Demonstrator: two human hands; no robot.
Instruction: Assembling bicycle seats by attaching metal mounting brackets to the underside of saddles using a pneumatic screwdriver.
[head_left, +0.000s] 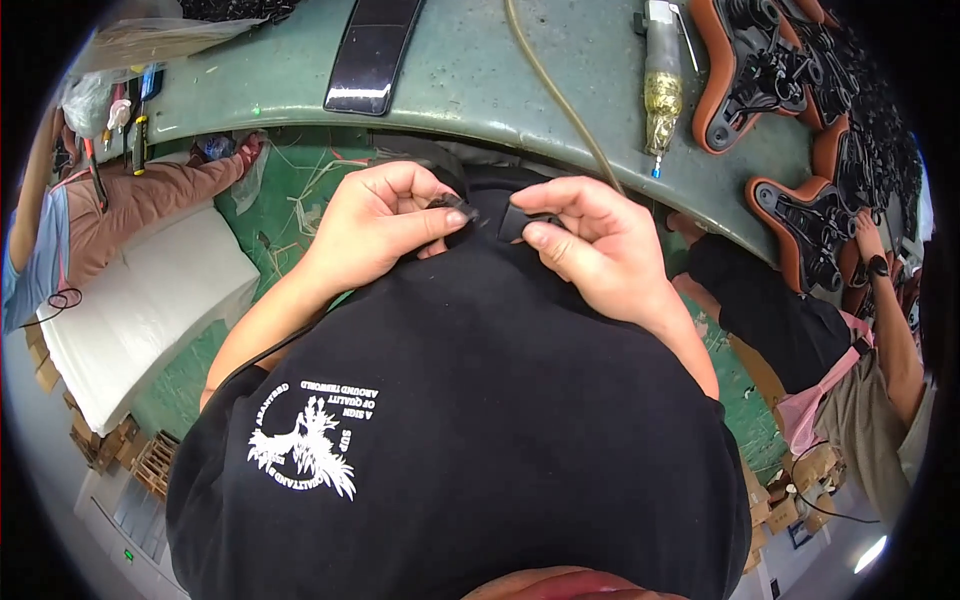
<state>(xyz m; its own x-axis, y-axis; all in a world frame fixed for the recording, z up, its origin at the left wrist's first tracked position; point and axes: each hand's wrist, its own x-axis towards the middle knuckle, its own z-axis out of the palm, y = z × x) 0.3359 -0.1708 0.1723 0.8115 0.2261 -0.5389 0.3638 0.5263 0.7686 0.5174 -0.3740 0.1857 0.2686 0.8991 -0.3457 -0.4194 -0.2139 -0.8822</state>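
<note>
Over the front of my black shirt, close to the bench edge, my two hands face each other with a small gap between them. My left hand (385,218) pinches a small dark piece (466,209) between thumb and fingers; part of it looks clear or shiny, and its kind cannot be made out. A small flat black piece (511,222) sits between the thumb and forefinger of my right hand (597,243). The two pieces are apart. My fingers cover part of each.
Across the green bench (500,85) lie a glossy black panel (372,58), a hose (553,82) and a power screwdriver (662,85). Brown-rimmed black mechanism parts (742,80) crowd the right side. A white foam block (150,300) stands at left. Co-workers sit on both sides.
</note>
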